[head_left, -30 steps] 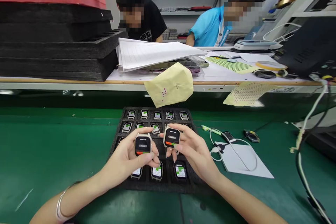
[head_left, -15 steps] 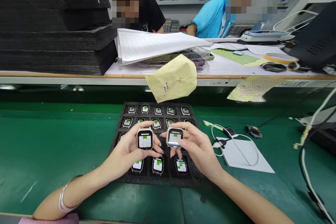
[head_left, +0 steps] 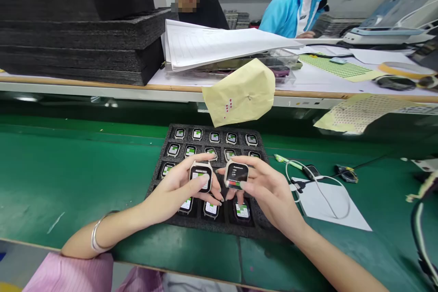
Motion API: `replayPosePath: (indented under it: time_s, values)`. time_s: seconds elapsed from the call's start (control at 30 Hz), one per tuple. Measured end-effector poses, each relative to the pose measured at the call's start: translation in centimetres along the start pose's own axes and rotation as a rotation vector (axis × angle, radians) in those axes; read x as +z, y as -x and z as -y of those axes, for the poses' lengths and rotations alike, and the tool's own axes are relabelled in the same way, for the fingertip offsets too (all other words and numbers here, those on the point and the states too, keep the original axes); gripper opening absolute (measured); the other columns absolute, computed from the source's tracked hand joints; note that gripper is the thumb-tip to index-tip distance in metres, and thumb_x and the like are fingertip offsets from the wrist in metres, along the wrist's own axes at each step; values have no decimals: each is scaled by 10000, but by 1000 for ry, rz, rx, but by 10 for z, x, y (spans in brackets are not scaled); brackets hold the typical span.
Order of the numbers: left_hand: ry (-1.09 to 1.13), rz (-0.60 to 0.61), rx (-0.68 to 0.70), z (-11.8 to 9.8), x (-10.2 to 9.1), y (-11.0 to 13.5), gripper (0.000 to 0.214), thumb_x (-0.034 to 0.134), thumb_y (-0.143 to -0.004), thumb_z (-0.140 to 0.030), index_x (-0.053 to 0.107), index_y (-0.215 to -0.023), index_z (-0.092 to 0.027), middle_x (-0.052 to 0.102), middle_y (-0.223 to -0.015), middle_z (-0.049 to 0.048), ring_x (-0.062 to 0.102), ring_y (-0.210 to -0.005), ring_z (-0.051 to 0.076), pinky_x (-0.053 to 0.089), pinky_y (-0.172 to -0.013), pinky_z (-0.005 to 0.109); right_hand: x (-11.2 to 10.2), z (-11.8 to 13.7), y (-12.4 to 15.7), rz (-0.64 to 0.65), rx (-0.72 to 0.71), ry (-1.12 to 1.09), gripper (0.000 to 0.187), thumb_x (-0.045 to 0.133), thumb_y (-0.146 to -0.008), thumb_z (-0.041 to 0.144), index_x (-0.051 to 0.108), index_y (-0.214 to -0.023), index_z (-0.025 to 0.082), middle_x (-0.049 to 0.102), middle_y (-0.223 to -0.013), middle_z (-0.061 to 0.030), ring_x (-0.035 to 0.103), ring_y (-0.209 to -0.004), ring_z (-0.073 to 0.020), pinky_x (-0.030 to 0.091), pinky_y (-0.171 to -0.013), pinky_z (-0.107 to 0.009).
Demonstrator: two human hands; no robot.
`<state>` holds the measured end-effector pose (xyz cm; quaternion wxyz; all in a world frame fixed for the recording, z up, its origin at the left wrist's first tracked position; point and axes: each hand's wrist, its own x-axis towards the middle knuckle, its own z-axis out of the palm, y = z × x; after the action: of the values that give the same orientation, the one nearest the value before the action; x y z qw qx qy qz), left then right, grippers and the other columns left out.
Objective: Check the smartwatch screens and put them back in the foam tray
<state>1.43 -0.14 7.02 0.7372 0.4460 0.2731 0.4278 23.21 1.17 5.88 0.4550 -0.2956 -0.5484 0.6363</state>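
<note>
My left hand (head_left: 183, 185) is closed around a smartwatch (head_left: 197, 173) without a strap, its thumb lying on the lit screen of white and green tiles. In my right hand (head_left: 262, 182) is a second strapless smartwatch (head_left: 237, 174), held by its edges. Its screen is dark with small white text and a red and green strip low down, where the thumb tip touches. Both watches are above a black foam tray (head_left: 158, 166) holding several similar watches in its pockets, most with lit screens. My hands hide some of the pockets.
Thick black foam trays (head_left: 78, 32) are stacked on the shelf at left. Papers (head_left: 222, 45) and a yellow sheet (head_left: 241, 93) lie at its edge. A white cable (head_left: 325, 191), green pen (head_left: 282, 159) and white card (head_left: 338, 210) lie right. Two people sit opposite.
My left thumb has moved onto its watch's screen. The right watch's display has changed from light tiles to a dark page with a red and green strip. The camera view has shifted.
</note>
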Motion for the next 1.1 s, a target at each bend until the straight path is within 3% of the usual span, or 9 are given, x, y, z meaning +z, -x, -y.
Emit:
replayPosePath:
  time_s: [0.1,0.3,0.47,0.63,0.77,0.93,1.1]
  values:
    - [16,28,43,0,-2,1,407,543,-926,-135,461,-1321,-190,680,-914,58,683,-864,173,590,-816,341,1,2,1,48,9,10,383,652,-896,175,558,-1262,233,692,-1141,-111,715,-789,-199,571,-590,-262]
    - [-22,18,94,-1,0,0,584,653,-819,-36,435,-1337,-193,677,-941,47,677,-870,166,587,-846,340,1,-2,0,35,-6,79,379,674,-883,142,562,-1233,238,704,-1104,-102,713,-722,-173,578,-552,-240]
    - [-73,-22,76,2,1,-2,493,605,-877,-65,441,-1323,-197,663,-916,30,675,-821,137,597,-795,297,1,-1,2,18,-10,10,279,609,-928,202,601,-1207,220,722,-1020,-88,717,-710,-183,557,-534,-234]
    - [-98,-7,92,1,2,0,543,638,-838,-40,448,-1319,-205,659,-927,27,661,-867,143,591,-811,292,2,-1,2,-58,-13,41,163,582,-960,247,622,-1112,205,738,-918,-66,694,-569,-152,515,-426,-194]
    - [-99,-7,88,0,2,0,391,583,-910,-139,479,-1284,-191,663,-903,37,665,-825,144,604,-773,304,4,0,2,-81,8,82,131,595,-957,236,625,-1079,199,739,-893,-60,677,-534,-128,508,-420,-174]
    - [-145,-24,78,3,2,-2,305,555,-938,-208,522,-1240,-179,649,-808,24,655,-729,140,610,-661,280,2,2,5,39,-3,30,219,602,-949,245,617,-1166,225,716,-919,-58,707,-647,-164,545,-494,-207]
    - [-118,3,75,2,1,0,453,612,-873,-146,470,-1302,-179,657,-887,48,659,-789,164,604,-724,320,1,6,7,134,34,49,399,662,-897,147,555,-1262,267,697,-1047,-60,718,-813,-179,586,-624,-228]
